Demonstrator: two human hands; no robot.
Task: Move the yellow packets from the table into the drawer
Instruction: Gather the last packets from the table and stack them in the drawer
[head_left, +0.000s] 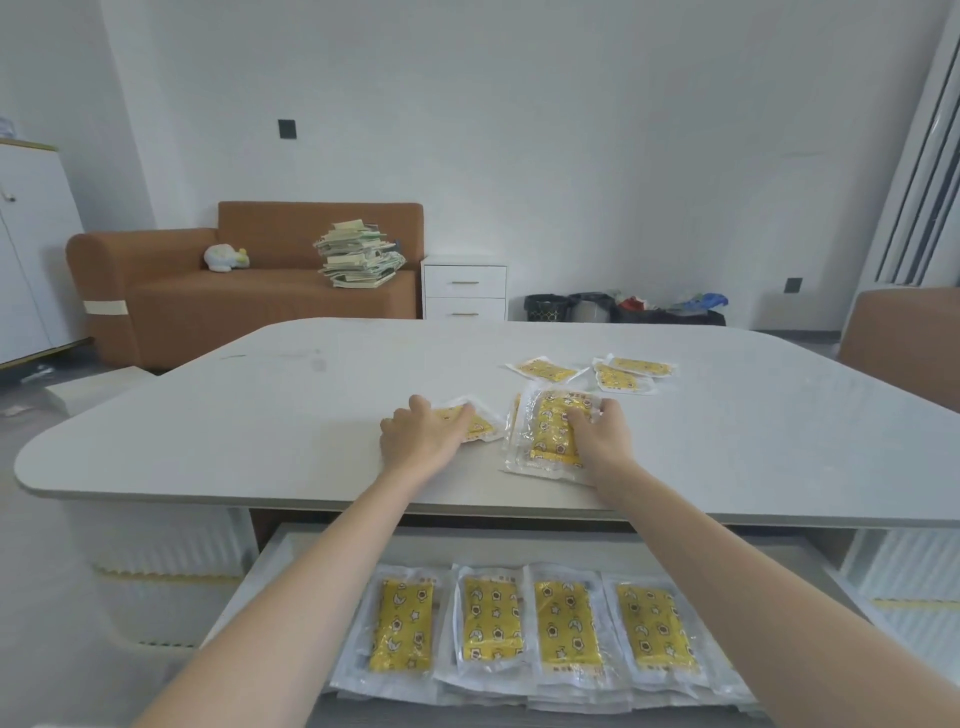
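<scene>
Left hand: your left hand (422, 435) lies palm down on a single yellow packet (475, 422) near the middle of the white table (208, 415); fingers spread over it, and you cannot tell whether they grip it.
Right hand: your right hand (597, 428) curls its fingers onto the top of a packet stack (550, 434) just right of the single packet, clamped on its far end.
Stack axis: its long axis runs near to far.
Single packet axis: it lies slantwise, its long axis running near-right to far-left.
Far packets: three loose packets (545, 370) lie beyond the stack, long axes roughly left to right.
Drawer: the open drawer (291, 551) under the near table edge holds a row of four drawer packets (491, 621), each lengthwise near to far.
</scene>
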